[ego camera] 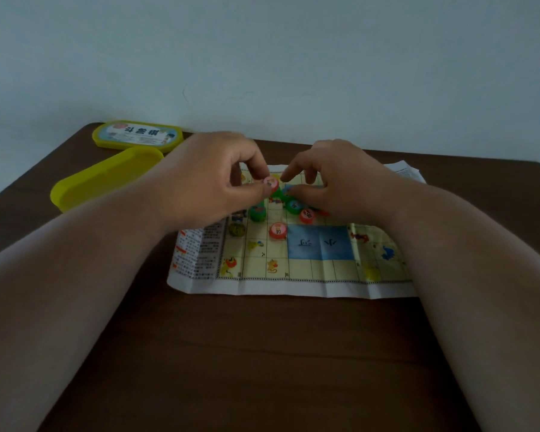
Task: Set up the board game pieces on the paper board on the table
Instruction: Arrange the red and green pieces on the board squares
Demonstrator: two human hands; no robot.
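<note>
Pink piece [270, 182] is being pinched in the left hand [212, 182], just above the paper board [321, 269] in the middle of the frame. Right hand [334, 185] is curling half open over the green pieces [258, 213] below, holding nothing I can see.

Dim, flat light is filling the head view, giving everything a cool bluish cast. The wall [293, 57] is showing an even grey-blue with no glare. The desk [262, 353] is reading very dark, its grain barely showing. Soft shadows are pooling under the hands. Wide-angle distortion is bowing the desk edges and stretching the forearms. Fine print is looking soft.
</note>
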